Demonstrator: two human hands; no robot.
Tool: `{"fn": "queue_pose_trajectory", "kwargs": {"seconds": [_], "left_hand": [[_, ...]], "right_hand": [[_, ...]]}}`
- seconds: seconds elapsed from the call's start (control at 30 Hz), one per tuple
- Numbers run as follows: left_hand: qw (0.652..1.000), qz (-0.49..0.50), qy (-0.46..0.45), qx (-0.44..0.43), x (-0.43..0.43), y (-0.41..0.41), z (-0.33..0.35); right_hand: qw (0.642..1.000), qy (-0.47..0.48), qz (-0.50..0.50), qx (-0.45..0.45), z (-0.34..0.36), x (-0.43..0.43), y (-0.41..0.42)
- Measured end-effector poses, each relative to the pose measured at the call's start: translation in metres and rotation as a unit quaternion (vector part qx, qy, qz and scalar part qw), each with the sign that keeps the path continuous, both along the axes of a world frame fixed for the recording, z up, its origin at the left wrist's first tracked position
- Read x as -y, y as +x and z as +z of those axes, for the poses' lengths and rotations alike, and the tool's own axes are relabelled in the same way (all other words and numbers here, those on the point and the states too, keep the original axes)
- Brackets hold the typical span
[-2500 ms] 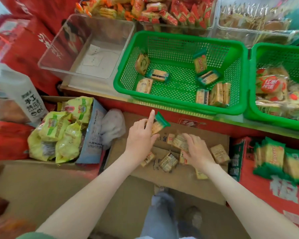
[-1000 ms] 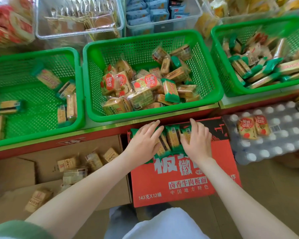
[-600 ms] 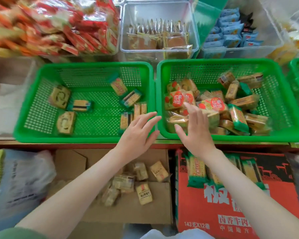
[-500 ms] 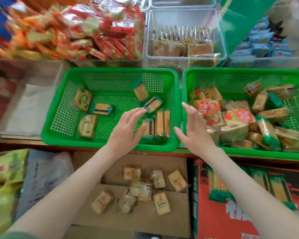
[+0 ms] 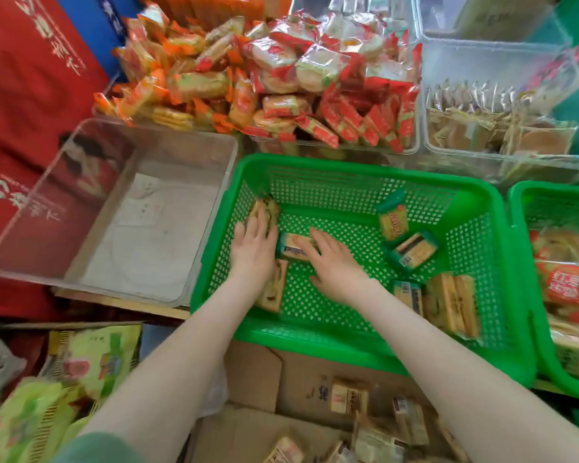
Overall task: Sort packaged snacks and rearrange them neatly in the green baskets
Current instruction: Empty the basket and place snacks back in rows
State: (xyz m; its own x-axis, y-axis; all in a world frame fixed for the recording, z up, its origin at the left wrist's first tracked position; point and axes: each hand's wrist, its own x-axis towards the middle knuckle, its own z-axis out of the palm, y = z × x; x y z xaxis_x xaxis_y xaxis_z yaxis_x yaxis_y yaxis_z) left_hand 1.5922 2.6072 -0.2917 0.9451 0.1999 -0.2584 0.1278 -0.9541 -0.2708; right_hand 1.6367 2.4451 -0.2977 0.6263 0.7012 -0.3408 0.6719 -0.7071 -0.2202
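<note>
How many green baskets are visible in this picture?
2. The middle basket sits in the centre of the picture; the right basket is at the right edge, cut off by the frame. More may be outside the view.

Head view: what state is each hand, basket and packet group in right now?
left hand: flat, fingers resting on the wall packet at the basket's left side.
right hand: fingers straight, touching the green-edged packet.
middle green basket: a few scattered packets, not yet lined up.
row of packets: standing on edge, side by side, at the basket's right.
right green basket: piled with packets.
</note>
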Motion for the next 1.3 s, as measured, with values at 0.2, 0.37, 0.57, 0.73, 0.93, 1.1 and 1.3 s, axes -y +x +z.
{"fn": "queue_pose_trajectory", "kwargs": {"seconds": [0.2,0.37,0.57,0.73,0.93,1.1,1.3], "left_hand": [[0.996,-0.032,0.079,-0.018,-0.015,0.015,-0.008],[0.998,-0.013,0.065,-0.018,-0.006,0.027,-0.014],[0.998,-0.002,0.066,0.022,0.008,0.029,-0.017],[0.99,-0.01,-0.022,0.14,0.01,0.02,0.007],[0.934,-0.046,-0.058,0.349,-0.005,-0.041,0.051],[0.938,0.011,-0.062,0.34,-0.028,-0.087,0.059],[0.928,0.02,-0.128,0.35,-0.025,-0.124,0.069]], "right_hand": [[0.997,-0.061,-0.036,0.032,-0.019,-0.023,0.012],[0.988,-0.096,-0.096,0.077,-0.016,0.002,0.016],[0.982,-0.143,-0.116,0.048,-0.01,0.039,0.019],[0.99,-0.106,-0.085,0.022,0.003,0.04,0.016],[0.977,-0.007,0.209,0.034,-0.001,-0.015,-0.009],[0.961,-0.078,0.263,0.028,-0.005,-0.051,-0.023],[0.963,-0.092,0.206,0.147,0.011,-0.035,-0.031]]}}
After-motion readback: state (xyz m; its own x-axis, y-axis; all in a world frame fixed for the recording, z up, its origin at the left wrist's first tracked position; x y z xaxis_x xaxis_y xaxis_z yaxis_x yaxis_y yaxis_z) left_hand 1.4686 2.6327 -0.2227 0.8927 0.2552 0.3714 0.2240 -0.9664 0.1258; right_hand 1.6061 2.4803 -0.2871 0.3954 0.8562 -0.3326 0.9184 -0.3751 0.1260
